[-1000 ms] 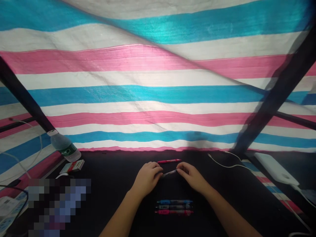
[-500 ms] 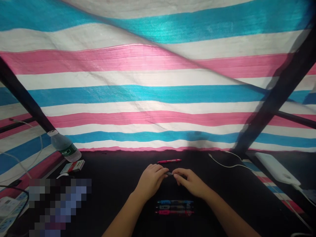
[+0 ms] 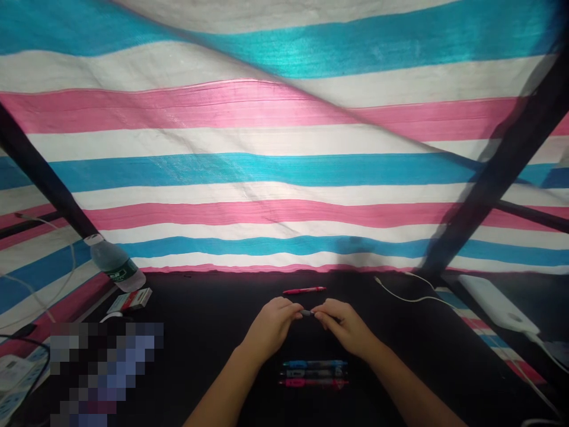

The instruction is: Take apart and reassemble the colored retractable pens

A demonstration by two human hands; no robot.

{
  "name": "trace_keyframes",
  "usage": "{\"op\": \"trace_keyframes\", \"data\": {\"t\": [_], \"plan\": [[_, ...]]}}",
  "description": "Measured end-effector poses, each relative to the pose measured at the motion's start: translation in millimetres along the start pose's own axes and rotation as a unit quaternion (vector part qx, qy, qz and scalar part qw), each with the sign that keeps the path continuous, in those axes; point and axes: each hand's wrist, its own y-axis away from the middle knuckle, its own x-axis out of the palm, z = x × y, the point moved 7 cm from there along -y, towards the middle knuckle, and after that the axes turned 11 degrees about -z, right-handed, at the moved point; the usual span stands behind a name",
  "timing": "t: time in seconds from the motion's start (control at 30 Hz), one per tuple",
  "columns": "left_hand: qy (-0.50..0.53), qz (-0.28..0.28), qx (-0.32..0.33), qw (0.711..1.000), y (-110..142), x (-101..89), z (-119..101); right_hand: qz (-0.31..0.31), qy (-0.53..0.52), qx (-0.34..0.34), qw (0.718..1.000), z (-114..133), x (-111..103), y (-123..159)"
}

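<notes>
Above the middle of the black table, my left hand point(image 3: 276, 323) and my right hand point(image 3: 342, 326) face each other, each pinching one end of a small dark pen point(image 3: 306, 313). Only a short grey piece of it shows between the fingertips; the rest is hidden in the fingers. Just beyond the hands lies a red pen point(image 3: 304, 290). Closer to me, three pens lie side by side: a blue pen point(image 3: 315, 363), a black pen point(image 3: 313, 373) and a pink pen point(image 3: 313, 383).
A clear bottle point(image 3: 116, 264) leans at the left, with a small box point(image 3: 136, 300) near it. A white power bank point(image 3: 498, 305) with a cable rests at the right, and a thin white cable point(image 3: 404, 296) runs nearby. Striped cloth point(image 3: 284, 172) hangs behind the table point(image 3: 200, 367).
My right hand's fingers have closed in more tightly at their end of the pen. A bit more of its grey part shows between the hands, and the left hand has hardly moved.
</notes>
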Motion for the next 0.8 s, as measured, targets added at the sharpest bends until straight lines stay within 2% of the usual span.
{"op": "trace_keyframes", "data": {"t": [0.1, 0.27, 0.4, 0.53, 0.67, 0.8], "plan": [[0.001, 0.006, -0.027, 1.000, 0.6, 1.4, 3.2, -0.013, 0.016, -0.034, 0.999, 2.5, -3.3, 0.8], [-0.025, 0.057, -0.105, 0.992, 4.2, 5.8, 12.8, -0.003, 0.031, -0.072, 0.997, 9.3, -3.1, 1.2], [-0.066, 0.029, -0.060, 0.996, 2.3, 0.8, 9.0, -0.010, 0.040, -0.044, 0.998, 4.8, -1.9, 1.4], [-0.092, 0.048, -0.012, 0.995, 2.3, 4.3, 4.8, -0.011, 0.035, -0.027, 0.999, 1.4, -2.2, 1.2], [-0.117, 0.066, -0.010, 0.991, 2.9, 6.6, 4.5, -0.017, 0.030, -0.038, 0.999, 3.2, -3.7, 0.6], [-0.099, 0.058, 0.000, 0.993, 3.1, 6.7, 1.3, -0.015, 0.034, -0.043, 0.998, 3.2, -1.9, 1.2]]}}
